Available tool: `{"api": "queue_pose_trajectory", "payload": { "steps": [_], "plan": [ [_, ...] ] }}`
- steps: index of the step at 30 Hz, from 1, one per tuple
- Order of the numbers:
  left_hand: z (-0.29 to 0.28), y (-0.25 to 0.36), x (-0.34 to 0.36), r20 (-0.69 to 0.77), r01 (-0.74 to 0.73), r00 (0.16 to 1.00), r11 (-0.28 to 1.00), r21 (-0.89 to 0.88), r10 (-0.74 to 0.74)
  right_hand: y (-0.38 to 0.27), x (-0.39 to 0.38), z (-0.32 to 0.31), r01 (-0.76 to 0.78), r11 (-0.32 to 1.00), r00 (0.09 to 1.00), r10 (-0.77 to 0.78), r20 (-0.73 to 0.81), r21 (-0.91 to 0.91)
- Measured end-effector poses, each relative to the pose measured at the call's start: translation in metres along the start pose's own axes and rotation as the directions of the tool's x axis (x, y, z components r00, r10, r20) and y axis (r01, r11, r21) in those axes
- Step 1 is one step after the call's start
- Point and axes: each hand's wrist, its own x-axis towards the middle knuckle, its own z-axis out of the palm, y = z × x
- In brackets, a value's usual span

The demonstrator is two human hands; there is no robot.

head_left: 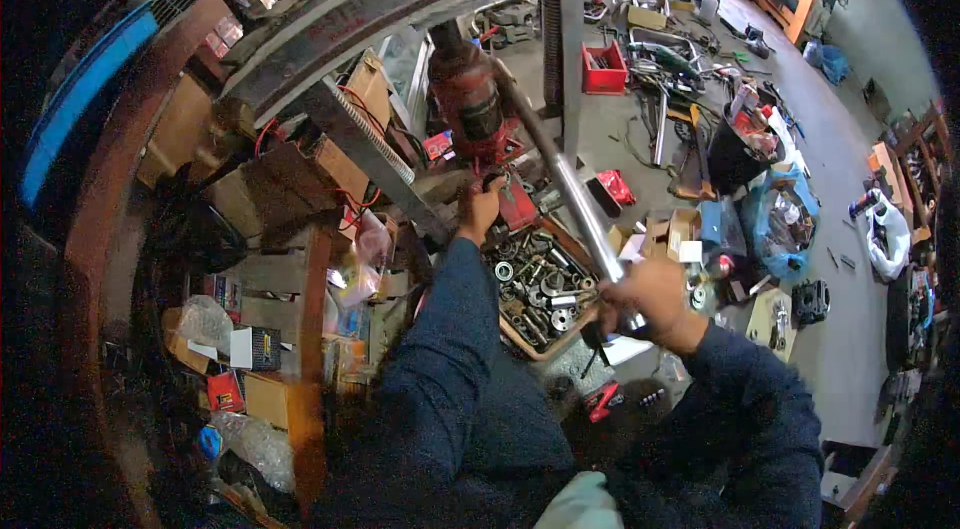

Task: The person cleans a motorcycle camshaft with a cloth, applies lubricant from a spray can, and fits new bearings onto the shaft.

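A worn red bottle jack (468,94) stands upright within a grey steel press frame (400,4). From it a long metal handle (580,199) slants down to the right, brown at the top and shiny silver lower down. My right hand (655,304) is wrapped round the silver lower end. Below the jack, my left hand (482,209) is closed beside a red metal piece (517,204); whatever its fingers hold is too small and dark to name. Between my arms lies a tray (543,357) heaped with rings, sockets and other metal parts.
Cartons, plastic wrap and a brown upright (315,359) crowd the left. On the floor to the right are a red bin (604,69), a black bucket (738,154), a blue bag (785,229) and scattered tools. A red-and-black tool (603,399) lies below the tray.
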Motion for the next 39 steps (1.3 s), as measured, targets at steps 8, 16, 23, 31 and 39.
{"api": "queue_pose_trajectory", "payload": {
  "steps": [8,16,23,31,39],
  "plan": [
    [-0.02,-0.016,-0.004,0.143,0.174,0.972,0.979,0.11,-0.189,0.009,0.178,-0.168,0.284,0.901,0.604,0.097,-0.791,0.328],
    [0.016,-0.015,0.005,0.066,-0.094,0.994,0.972,0.215,0.082,-0.003,-0.004,0.034,0.234,0.895,0.91,-0.064,-0.41,0.381],
    [0.015,-0.017,0.002,0.171,0.231,0.947,0.946,0.23,-0.273,0.016,0.155,-0.168,0.161,0.933,0.637,0.15,-0.756,0.321],
    [-0.004,0.019,0.009,0.133,0.039,0.99,0.999,0.021,-0.041,0.006,-0.013,0.033,0.314,0.905,0.912,-0.203,-0.356,0.287],
    [-0.042,-0.03,0.007,0.289,0.151,0.887,0.818,0.556,-0.361,0.017,0.16,-0.15,0.071,0.891,0.497,-0.422,-0.759,-0.448]
  ]
}}
